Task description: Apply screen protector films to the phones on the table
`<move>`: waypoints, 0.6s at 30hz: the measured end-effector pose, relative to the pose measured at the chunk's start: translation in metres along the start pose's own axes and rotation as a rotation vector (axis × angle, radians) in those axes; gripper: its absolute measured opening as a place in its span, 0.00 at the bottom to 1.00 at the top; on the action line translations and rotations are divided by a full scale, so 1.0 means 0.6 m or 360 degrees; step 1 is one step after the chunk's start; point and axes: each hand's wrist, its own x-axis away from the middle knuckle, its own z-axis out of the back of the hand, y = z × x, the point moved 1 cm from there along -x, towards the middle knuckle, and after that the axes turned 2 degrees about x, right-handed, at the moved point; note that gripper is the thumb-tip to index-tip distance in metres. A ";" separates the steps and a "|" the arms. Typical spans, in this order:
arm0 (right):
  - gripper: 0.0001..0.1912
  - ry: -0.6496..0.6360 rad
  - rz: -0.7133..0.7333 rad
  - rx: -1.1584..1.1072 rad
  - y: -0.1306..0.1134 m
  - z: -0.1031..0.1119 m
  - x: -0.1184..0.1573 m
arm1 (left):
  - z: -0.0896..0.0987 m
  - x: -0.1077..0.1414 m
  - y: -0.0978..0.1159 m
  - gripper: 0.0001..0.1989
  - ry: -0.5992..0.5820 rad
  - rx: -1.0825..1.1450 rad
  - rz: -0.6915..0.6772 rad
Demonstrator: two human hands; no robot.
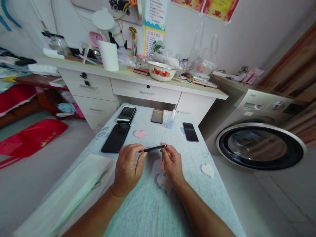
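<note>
Between my two hands a dark smartphone (155, 148) is held edge-on above the cloth-covered table (197, 197). My left hand (129, 168) pinches its left end with thumb and fingers. At the other end my right hand (172, 161) grips the phone, and a small orange-tan piece, perhaps a cloth, shows under those fingers. Left of the hands lies a large black tablet or phone (116, 138). Beyond it a phone with a white border (126, 114) rests on another dark device. A brown phone case (157, 116), a clear spray bottle (170, 119) and a purple-edged phone (190, 132) lie farther off.
A pale folded cloth or bag (66, 194) covers the table's left side. Behind stands a white desk (148, 93) with drawers, bearing a floral enamel bowl (161, 71) and a paper roll (108, 56). A washing machine (254, 115) is at the right, a red bag (34, 136) on the floor at left.
</note>
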 end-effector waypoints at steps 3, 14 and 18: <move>0.16 -0.0038 0.0012 -0.0048 -0.005 -0.001 0.004 | 0.009 0.001 -0.002 0.06 -0.0028 -0.0052 -0.0044; 0.13 -0.0044 0.0367 0.0020 -0.043 0.005 0.011 | 0.022 0.018 0.002 0.11 -0.0027 -0.0169 -0.0178; 0.15 -0.0006 0.0534 0.0179 -0.056 0.016 0.007 | 0.011 0.027 0.002 0.12 -0.0007 -0.0121 -0.0137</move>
